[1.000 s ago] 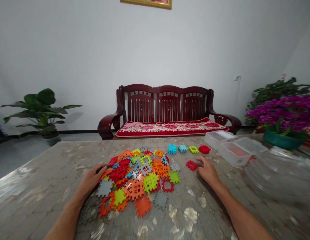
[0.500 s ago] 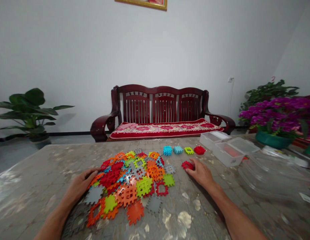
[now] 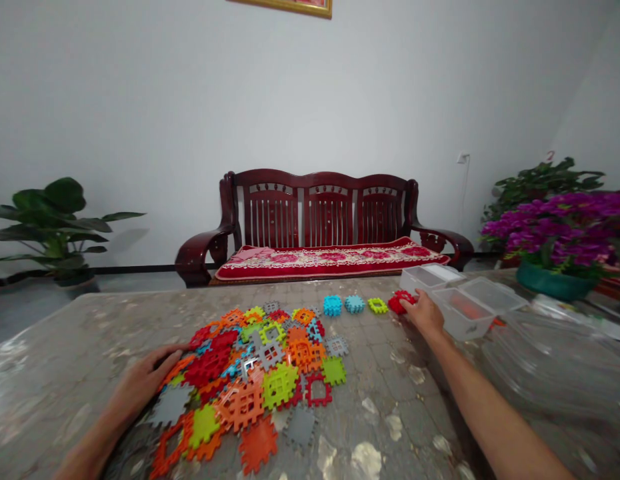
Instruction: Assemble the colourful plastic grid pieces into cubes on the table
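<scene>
A heap of toothed plastic puzzle tiles (image 3: 280, 387) in red, orange, lime, grey and blue covers the middle of the table. At its left edge rests my left hand (image 3: 145, 380), open, with fingers stretched against the outer tiles. My right hand (image 3: 426, 316) is at the far side, its fingers closed on a red tile (image 3: 401, 301) at the red stack. Where that tile ends and the stack begins cannot be made out. To its left stand a lime tile stack (image 3: 377, 305), a light-blue stack (image 3: 355, 304) and a bright-blue stack (image 3: 333, 305).
Clear plastic boxes (image 3: 463, 320) stand just right of my right hand, with a large transparent lid or tub (image 3: 555, 367) nearer. Purple flowers in a green pot (image 3: 555, 280) stand at the right. Behind the table (image 3: 115, 313) is a wooden bench (image 3: 323, 177).
My right hand has carried the red tile away from me and to the right, up to the red stack. My left hand stays by the heap; the view has shifted slightly.
</scene>
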{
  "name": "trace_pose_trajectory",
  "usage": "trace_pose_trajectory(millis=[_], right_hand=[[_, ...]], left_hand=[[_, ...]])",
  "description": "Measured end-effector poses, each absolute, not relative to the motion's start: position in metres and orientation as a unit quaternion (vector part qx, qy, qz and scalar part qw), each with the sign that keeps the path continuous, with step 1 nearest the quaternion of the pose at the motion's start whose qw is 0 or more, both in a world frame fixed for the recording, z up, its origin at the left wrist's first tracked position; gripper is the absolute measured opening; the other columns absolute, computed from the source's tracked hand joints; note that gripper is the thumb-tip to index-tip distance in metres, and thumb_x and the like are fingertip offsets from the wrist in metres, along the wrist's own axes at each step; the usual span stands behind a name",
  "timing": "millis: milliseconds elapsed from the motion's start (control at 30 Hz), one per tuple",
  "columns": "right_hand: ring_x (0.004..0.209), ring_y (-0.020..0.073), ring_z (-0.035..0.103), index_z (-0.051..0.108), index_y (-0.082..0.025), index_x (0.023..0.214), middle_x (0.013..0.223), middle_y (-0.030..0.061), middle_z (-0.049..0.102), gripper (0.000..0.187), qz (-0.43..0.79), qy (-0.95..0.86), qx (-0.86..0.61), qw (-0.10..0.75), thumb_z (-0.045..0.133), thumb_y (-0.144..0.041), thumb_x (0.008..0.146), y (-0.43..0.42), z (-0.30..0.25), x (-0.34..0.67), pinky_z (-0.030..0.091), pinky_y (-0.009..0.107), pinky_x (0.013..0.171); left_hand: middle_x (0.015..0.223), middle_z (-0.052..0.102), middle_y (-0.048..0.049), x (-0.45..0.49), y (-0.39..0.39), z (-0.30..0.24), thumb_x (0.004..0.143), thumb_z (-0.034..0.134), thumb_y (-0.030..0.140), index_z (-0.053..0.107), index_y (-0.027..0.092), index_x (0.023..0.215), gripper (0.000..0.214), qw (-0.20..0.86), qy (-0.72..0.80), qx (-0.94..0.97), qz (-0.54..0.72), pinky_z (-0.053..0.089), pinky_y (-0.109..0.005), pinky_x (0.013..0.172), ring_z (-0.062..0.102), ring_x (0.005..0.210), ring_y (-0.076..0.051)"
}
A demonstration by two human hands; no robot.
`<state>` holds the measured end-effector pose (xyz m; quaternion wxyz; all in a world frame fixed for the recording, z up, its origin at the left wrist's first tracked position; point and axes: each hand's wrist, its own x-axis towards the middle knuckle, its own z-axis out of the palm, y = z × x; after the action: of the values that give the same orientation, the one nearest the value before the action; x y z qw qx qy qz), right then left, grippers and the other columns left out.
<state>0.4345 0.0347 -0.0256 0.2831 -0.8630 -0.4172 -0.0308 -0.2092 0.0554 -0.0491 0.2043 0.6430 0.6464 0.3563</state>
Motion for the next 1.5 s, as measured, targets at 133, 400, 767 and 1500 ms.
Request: trace_pose_trajectory(millis=[133, 400, 767, 1500], right_hand=[[0.113, 0.0328, 0.066, 0.048, -0.015, 0.144, 0.126, 0.0150, 0.069, 0.068, -0.024, -0.428, -0.865, 0.262, 0.058, -0.050, 0.086, 0.040, -0.027, 0.436, 0.052, 0.039, 0.086], [0.105, 0.0337, 0.068, 0.050, -0.015, 0.137, 0.116, 0.0183, 0.071, 0.075, -0.027, -0.441, -0.871, 0.216, 0.066, -0.058, 0.077, 0.035, -0.035, 0.426, 0.052, 0.038, 0.079], [0.104, 0.0336, 0.069, 0.054, -0.018, 0.131, 0.112, 0.0177, 0.071, 0.062, -0.033, -0.426, -0.888, 0.169, 0.063, -0.054, 0.082, 0.043, -0.040, 0.423, 0.053, 0.038, 0.078], [0.094, 0.0241, 0.065, 0.070, -0.018, 0.107, 0.107, 0.0110, 0.071, 0.036, -0.007, -0.625, -0.632, 0.457, 0.051, -0.027, 0.078, 0.009, -0.062, 0.336, 0.053, 0.039, 0.090]], left_hand=[[0.107, 0.080, -0.0035, -0.209, 0.054, -0.048, 0.060, 0.060, 0.080, 0.078, 0.028, 0.082, 0.059, 0.207, 0.646, 0.642, 0.358, 0.052, -0.046, 0.100, 0.071, 0.104, -0.034], [0.107, 0.080, -0.0038, -0.213, 0.057, -0.053, 0.061, 0.060, 0.078, 0.077, 0.029, 0.085, 0.057, 0.209, 0.649, 0.644, 0.346, 0.050, -0.046, 0.101, 0.071, 0.106, -0.035], [0.107, 0.080, -0.0035, -0.211, 0.055, -0.053, 0.066, 0.057, 0.076, 0.079, 0.026, 0.093, 0.060, 0.204, 0.650, 0.645, 0.346, 0.051, -0.045, 0.102, 0.071, 0.104, -0.032], [0.110, 0.079, -0.0074, -0.216, 0.060, -0.067, 0.076, 0.053, 0.062, 0.079, 0.022, 0.102, 0.054, 0.176, 0.632, 0.665, 0.356, 0.052, -0.038, 0.098, 0.071, 0.105, -0.029]])
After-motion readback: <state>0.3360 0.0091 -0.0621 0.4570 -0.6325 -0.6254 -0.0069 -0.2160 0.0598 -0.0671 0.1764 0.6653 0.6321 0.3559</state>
